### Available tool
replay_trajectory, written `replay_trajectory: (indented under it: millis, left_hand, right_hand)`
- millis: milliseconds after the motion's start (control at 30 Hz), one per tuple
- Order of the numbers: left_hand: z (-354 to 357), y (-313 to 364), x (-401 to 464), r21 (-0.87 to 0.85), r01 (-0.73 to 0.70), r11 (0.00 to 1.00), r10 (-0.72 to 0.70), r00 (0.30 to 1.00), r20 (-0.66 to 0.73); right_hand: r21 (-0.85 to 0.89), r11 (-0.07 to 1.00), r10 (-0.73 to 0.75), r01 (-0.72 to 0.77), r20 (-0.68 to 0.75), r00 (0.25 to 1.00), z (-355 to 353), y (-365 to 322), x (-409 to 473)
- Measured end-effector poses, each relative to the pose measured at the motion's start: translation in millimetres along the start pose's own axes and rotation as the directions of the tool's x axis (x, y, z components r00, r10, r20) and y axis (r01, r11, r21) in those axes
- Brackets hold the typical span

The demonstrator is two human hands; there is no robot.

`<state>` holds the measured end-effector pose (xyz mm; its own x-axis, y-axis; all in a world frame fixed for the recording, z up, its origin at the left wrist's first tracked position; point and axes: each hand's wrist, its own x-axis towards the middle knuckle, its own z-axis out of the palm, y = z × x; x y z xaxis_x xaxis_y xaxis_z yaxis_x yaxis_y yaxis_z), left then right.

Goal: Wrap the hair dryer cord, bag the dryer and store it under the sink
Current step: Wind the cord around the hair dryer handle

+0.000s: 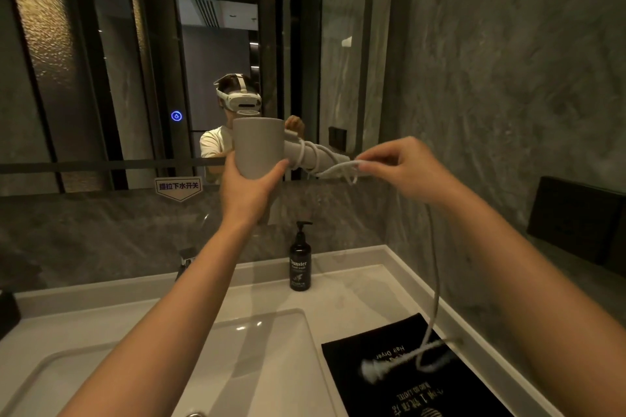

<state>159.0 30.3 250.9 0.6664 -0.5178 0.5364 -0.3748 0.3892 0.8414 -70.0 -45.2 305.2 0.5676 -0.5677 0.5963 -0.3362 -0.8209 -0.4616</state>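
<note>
I hold a grey hair dryer [259,145] up in front of the mirror, with my left hand [249,184] gripping its round barrel from below. The handle points right and has several turns of pale cord [435,267] wound around it. My right hand [398,166] pinches the cord just past the end of the handle. From there the cord hangs down in a loop to the counter, where its blurred plug [372,370] hovers over a black hair dryer bag [393,393] lying flat at the right of the basin.
A white basin [257,342] sits in the pale counter below my arms, with a tap [185,262] behind it. A dark hand-wash pump bottle [300,262] stands at the back. A black box [572,217] is mounted on the right wall, and the mirror [152,61] reflects a person.
</note>
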Motion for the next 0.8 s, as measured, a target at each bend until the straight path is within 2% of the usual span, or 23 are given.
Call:
replay_trajectory:
  millis: [233, 367, 500, 600, 700, 767, 800]
  left_hand:
    - [-11, 10, -2, -0.009, -0.035, 0.999, 0.036, 0.959, 0.279]
    - [-19, 12, -5, -0.080, 0.040, 0.996, -0.002, 0.903, 0.430]
    - [-19, 12, -5, -0.112, 0.118, 0.987, -0.042, 0.847, 0.529]
    - [-11, 12, -7, -0.149, 0.175, 0.973, -0.058, 0.813, 0.580]
    - [-1, 16, -12, -0.277, 0.277, 0.920, -0.067, 0.808, 0.585]
    - [8, 20, -15, -0.351, 0.318, 0.881, -0.064, 0.814, 0.578]
    - [13, 22, -17, -0.373, 0.323, 0.870, -0.064, 0.824, 0.563]
  right_hand:
    - [0.128, 0.989, -0.062, 0.078, -0.121, 0.991, -11, -13, 15]
    - [0.274, 0.958, -0.038, 0.086, -0.176, 0.984, -8, -11, 16]
    - [0.360, 0.929, -0.029, 0.086, -0.160, 0.987, -4, -8, 13]
    - [0.414, 0.908, -0.011, 0.072, -0.148, 0.989, -1, -10, 13]
    - [0.467, 0.882, 0.007, 0.056, -0.133, 0.991, -2, -11, 11]
    - [0.570, 0.820, 0.035, 0.040, -0.120, 0.992, 0, -5, 10]
    - [0.648, 0.761, 0.113, -0.016, -0.107, 0.988, 3, -3, 8]
